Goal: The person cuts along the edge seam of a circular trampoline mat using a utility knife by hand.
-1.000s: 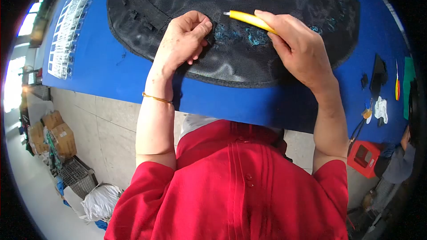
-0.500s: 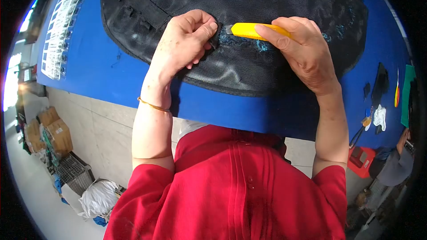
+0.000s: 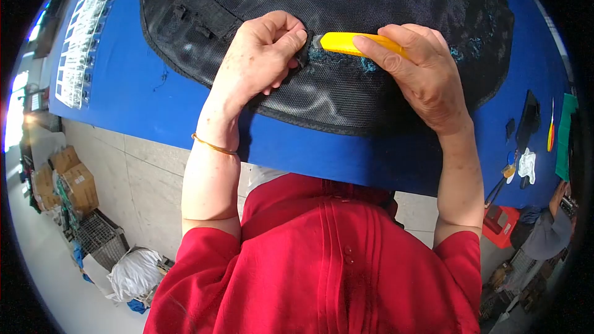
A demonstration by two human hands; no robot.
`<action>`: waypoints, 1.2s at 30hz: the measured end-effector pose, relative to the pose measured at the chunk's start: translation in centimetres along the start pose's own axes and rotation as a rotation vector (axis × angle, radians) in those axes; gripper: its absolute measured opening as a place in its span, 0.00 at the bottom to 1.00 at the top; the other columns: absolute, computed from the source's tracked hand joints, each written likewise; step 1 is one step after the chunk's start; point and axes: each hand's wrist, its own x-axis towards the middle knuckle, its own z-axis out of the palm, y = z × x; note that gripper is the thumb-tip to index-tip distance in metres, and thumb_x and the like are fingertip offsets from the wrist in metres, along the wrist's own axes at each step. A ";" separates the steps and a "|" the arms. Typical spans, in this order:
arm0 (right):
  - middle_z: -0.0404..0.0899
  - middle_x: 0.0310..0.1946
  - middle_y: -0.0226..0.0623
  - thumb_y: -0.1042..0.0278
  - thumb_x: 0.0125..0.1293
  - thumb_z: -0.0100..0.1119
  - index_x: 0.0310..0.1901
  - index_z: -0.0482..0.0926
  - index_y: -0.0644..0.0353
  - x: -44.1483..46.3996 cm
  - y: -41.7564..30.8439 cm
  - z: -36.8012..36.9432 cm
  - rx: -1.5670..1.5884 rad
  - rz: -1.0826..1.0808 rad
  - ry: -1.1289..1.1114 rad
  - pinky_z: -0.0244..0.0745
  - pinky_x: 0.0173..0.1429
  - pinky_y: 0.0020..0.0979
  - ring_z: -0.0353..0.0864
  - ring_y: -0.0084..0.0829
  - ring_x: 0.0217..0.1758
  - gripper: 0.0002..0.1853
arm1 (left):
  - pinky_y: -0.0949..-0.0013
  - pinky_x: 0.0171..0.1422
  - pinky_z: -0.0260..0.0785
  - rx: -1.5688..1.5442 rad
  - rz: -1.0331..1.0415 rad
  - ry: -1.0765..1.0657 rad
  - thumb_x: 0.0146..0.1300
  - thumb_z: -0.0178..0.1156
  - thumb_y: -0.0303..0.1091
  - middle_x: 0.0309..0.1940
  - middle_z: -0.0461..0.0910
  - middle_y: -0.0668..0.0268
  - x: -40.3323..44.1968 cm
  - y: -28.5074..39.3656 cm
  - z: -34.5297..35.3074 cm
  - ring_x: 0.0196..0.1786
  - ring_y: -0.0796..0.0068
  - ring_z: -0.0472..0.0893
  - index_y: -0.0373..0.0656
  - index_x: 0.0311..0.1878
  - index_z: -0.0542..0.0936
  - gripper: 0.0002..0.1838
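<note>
A large black mesh fabric piece (image 3: 346, 102) lies over the blue table (image 3: 297, 154). My left hand (image 3: 263, 52) is closed in a pinch on the black fabric, whose pinched edge is mostly hidden by the fingers. In my right hand (image 3: 421, 62) is a yellow utility knife (image 3: 346, 42), its tip pointing left and close to the pinched spot. Frayed blue threads (image 3: 368, 64) run along the fabric beneath the knife and on toward the right.
Clear plastic strips (image 3: 83, 37) lie at the table's left. On the right are a black strip (image 3: 528, 117), a white crumpled piece (image 3: 526, 167) and a green strip (image 3: 566, 136). Cardboard boxes (image 3: 80, 185) and a white bag (image 3: 135, 272) stand on the floor at left.
Very little differs. The black bit of fabric at my left fingertips shows less now, and the knife keeps nearly the same place.
</note>
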 end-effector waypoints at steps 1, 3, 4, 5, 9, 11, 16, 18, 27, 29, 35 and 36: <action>0.79 0.51 0.30 0.70 0.63 0.66 0.63 0.85 0.40 0.0 -0.1 -0.1 -0.012 0.004 -0.010 0.76 0.63 0.39 0.79 0.36 0.56 0.25 | 0.79 0.17 0.60 0.001 0.006 -0.003 0.77 0.59 0.37 0.21 0.77 0.73 0.0 -0.1 0.0 0.16 0.88 0.70 0.43 0.46 0.82 0.09; 0.78 0.51 0.30 0.69 0.63 0.66 0.63 0.85 0.40 0.0 -0.1 -0.1 -0.014 0.007 -0.010 0.75 0.64 0.39 0.79 0.36 0.57 0.25 | 0.79 0.17 0.60 0.002 0.012 -0.005 0.77 0.59 0.37 0.21 0.77 0.73 0.0 -0.2 0.1 0.16 0.88 0.70 0.43 0.46 0.82 0.08; 0.78 0.51 0.29 0.69 0.63 0.66 0.62 0.85 0.40 0.0 -0.1 -0.1 -0.014 0.011 -0.011 0.75 0.65 0.40 0.79 0.36 0.57 0.25 | 0.79 0.17 0.60 -0.002 0.016 -0.005 0.77 0.59 0.37 0.21 0.77 0.73 0.0 -0.2 0.1 0.16 0.88 0.70 0.43 0.46 0.82 0.08; 0.78 0.51 0.29 0.69 0.63 0.66 0.62 0.85 0.40 0.0 -0.2 -0.1 -0.015 0.011 -0.011 0.75 0.65 0.40 0.79 0.36 0.57 0.25 | 0.79 0.17 0.60 -0.006 0.019 -0.006 0.77 0.59 0.37 0.21 0.77 0.73 0.0 -0.2 0.1 0.16 0.88 0.70 0.43 0.45 0.81 0.08; 0.78 0.51 0.29 0.69 0.63 0.66 0.62 0.85 0.40 0.0 -0.3 -0.2 -0.028 0.008 -0.008 0.74 0.66 0.40 0.79 0.36 0.57 0.24 | 0.79 0.17 0.60 -0.008 0.025 -0.012 0.77 0.59 0.37 0.21 0.76 0.74 0.0 -0.2 0.2 0.16 0.88 0.69 0.44 0.45 0.81 0.08; 0.78 0.51 0.29 0.69 0.63 0.66 0.62 0.85 0.40 0.0 -0.3 -0.3 -0.035 0.006 -0.006 0.74 0.66 0.40 0.79 0.36 0.57 0.24 | 0.79 0.18 0.60 0.013 0.020 -0.006 0.77 0.59 0.37 0.21 0.76 0.74 0.0 -0.1 0.2 0.16 0.88 0.69 0.44 0.44 0.81 0.08; 0.78 0.50 0.29 0.70 0.63 0.66 0.61 0.86 0.41 0.3 -0.3 -0.6 -0.068 -0.011 0.005 0.74 0.64 0.40 0.79 0.35 0.56 0.24 | 0.78 0.18 0.60 0.019 0.011 -0.005 0.77 0.59 0.38 0.21 0.76 0.74 0.0 0.1 0.3 0.16 0.88 0.69 0.44 0.44 0.81 0.08; 0.78 0.50 0.29 0.70 0.63 0.66 0.61 0.86 0.42 0.5 -0.4 -1.1 -0.041 0.005 0.006 0.74 0.64 0.40 0.79 0.35 0.56 0.24 | 0.78 0.18 0.60 0.025 0.007 0.002 0.77 0.59 0.38 0.21 0.76 0.74 -0.1 0.1 0.2 0.16 0.88 0.69 0.44 0.44 0.81 0.08; 0.76 0.49 0.30 0.71 0.64 0.65 0.62 0.85 0.43 0.5 -0.4 -0.5 -0.020 0.001 -0.001 0.74 0.61 0.39 0.79 0.35 0.53 0.23 | 0.79 0.17 0.60 0.028 0.036 -0.014 0.77 0.59 0.37 0.21 0.76 0.75 0.0 -0.1 0.2 0.16 0.89 0.69 0.45 0.45 0.81 0.07; 0.76 0.48 0.30 0.71 0.64 0.64 0.62 0.85 0.44 0.7 -0.4 -0.6 -0.013 0.004 -0.003 0.74 0.61 0.39 0.79 0.35 0.53 0.23 | 0.79 0.17 0.60 0.024 0.037 -0.017 0.77 0.58 0.37 0.21 0.76 0.75 0.0 -0.1 0.2 0.16 0.88 0.69 0.45 0.45 0.81 0.07; 0.77 0.48 0.31 0.70 0.65 0.64 0.60 0.86 0.45 1.1 -0.6 -0.8 -0.058 0.005 -0.007 0.75 0.59 0.39 0.79 0.36 0.52 0.22 | 0.79 0.17 0.60 0.032 0.050 -0.024 0.77 0.58 0.37 0.21 0.76 0.74 0.0 -0.2 0.2 0.16 0.88 0.70 0.45 0.45 0.80 0.07; 0.77 0.47 0.31 0.71 0.64 0.64 0.60 0.86 0.45 1.2 -0.5 -0.9 -0.081 0.023 -0.011 0.75 0.59 0.39 0.80 0.36 0.52 0.22 | 0.79 0.17 0.60 0.032 0.051 -0.025 0.77 0.58 0.37 0.21 0.76 0.74 0.0 -0.2 0.2 0.16 0.88 0.70 0.45 0.45 0.80 0.07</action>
